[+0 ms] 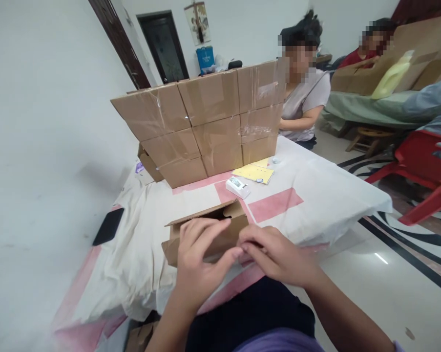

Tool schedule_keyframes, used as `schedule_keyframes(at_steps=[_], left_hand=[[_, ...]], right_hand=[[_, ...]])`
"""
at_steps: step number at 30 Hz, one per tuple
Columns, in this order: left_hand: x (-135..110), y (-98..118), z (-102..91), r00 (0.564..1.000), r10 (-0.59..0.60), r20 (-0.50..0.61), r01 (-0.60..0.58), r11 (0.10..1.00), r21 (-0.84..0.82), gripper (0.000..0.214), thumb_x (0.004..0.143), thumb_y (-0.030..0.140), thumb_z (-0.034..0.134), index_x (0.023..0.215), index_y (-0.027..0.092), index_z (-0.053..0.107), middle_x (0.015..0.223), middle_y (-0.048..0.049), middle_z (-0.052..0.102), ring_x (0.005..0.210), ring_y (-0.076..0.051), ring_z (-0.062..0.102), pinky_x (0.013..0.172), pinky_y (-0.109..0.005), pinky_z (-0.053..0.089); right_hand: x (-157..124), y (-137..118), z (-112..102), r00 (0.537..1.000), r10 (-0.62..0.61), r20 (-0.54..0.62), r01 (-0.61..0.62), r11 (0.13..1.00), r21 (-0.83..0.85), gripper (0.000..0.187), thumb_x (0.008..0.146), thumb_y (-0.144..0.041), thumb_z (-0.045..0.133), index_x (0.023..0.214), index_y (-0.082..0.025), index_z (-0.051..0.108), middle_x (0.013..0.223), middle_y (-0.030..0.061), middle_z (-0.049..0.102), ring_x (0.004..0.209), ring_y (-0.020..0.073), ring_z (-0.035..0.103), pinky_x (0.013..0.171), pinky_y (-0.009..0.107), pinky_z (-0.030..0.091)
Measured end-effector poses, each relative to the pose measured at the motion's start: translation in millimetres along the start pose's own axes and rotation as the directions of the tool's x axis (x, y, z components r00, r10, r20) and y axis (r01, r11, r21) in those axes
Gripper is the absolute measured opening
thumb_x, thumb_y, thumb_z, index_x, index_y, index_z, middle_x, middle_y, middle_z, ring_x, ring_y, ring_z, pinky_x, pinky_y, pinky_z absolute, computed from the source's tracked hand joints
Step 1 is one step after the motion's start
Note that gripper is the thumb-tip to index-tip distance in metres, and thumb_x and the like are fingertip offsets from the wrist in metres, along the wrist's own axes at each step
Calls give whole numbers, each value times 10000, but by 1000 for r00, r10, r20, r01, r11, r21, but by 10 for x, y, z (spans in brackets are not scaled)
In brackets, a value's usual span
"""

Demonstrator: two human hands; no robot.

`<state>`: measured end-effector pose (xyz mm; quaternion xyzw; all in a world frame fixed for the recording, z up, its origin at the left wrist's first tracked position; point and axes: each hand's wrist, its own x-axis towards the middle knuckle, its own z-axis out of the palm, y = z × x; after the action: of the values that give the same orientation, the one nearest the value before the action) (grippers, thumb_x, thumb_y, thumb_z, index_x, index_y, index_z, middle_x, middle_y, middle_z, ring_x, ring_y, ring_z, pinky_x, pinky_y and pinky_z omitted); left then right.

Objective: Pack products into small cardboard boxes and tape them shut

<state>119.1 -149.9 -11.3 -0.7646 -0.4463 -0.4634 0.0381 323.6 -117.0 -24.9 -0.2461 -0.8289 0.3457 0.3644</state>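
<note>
Brown cardboard forms the small flap-top box (225, 237) near the near edge of the cloth-covered table (337, 190), its upper flap raised. The left hand (194, 261) is spread in a loose curve in front of it, thumb apart from the fingers. The right hand (275, 254) has its fingers drawn together at the left thumb tip; whether they pinch anything cannot be told. Beyond the box sit a white plastic device (237, 187) and a yellow sheet (253, 173), before a taped carton stack (220, 127) towards the far edge. A black slab (108, 227) lies at the left edge.
</note>
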Motion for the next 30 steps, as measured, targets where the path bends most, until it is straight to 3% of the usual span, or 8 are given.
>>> schedule_keyframes(at_steps=[5,9,12,15,18,21,26,30], left_hand=[[-91,84,4,989,107,-105,-108,994,-9,192,842,112,794,960,248,727,900,-1,707,858,-169,608,818,-369,470],[-257,70,-2,975,151,-161,-131,983,127,166,843,87,780,916,227,729,853,-7,713,821,-177,610,810,-401,454],[-332,16,-34,931,131,-341,-99,989,108,144,846,70,753,885,200,707,839,-14,678,788,-171,612,779,-402,486],[-335,-68,-88,887,61,-457,-54,998,29,196,817,22,753,878,201,702,817,1,654,766,-159,606,714,-360,491],[-316,-171,-139,925,-72,-372,54,997,-57,231,817,13,757,904,224,721,829,10,668,792,-157,633,726,-347,496],[-297,-298,-188,946,-232,-228,209,970,-122,164,865,91,746,882,252,724,857,19,710,827,-157,665,808,-358,508],[-144,-518,-256,878,-479,21,478,873,-90,51,894,274,732,847,280,753,876,32,771,890,-175,698,857,-329,511],[116,-601,-205,845,-460,272,495,866,-75,80,891,320,711,848,276,762,876,41,781,869,-173,702,875,-315,501]], right_hand=[[-30,-62,134,999,-14,52,20,993,-120,119,1043,-154,450,1020,-223,543,851,-6,640,754,138,610,701,260,426],[-40,-28,171,995,82,64,-86,995,55,133,1034,-176,497,1143,-244,530,902,-15,683,780,135,665,691,244,477],[27,39,93,984,89,-156,-83,996,44,260,1044,-215,518,1298,-254,475,872,-19,704,749,147,665,696,265,510],[220,161,4,930,-111,-351,3,956,-293,287,1021,-227,557,1307,-221,533,1135,85,735,1073,244,655,941,410,511],[437,338,25,970,-156,-186,53,885,-463,307,1018,-220,564,1323,-211,602,1381,101,674,1317,306,555,1102,524,425],[540,514,139,995,-44,-87,1,896,-444,263,1034,-199,529,1239,-219,692,1318,51,727,1288,293,600,1090,518,468],[517,598,236,995,39,-95,-75,904,-422,297,1032,-198,514,1212,-231,748,1345,30,723,1366,312,570,1108,546,492],[512,561,211,994,52,-95,-86,913,-399,323,1020,-179,517,1237,-234,750,1360,34,715,1386,303,563,1131,537,493]])
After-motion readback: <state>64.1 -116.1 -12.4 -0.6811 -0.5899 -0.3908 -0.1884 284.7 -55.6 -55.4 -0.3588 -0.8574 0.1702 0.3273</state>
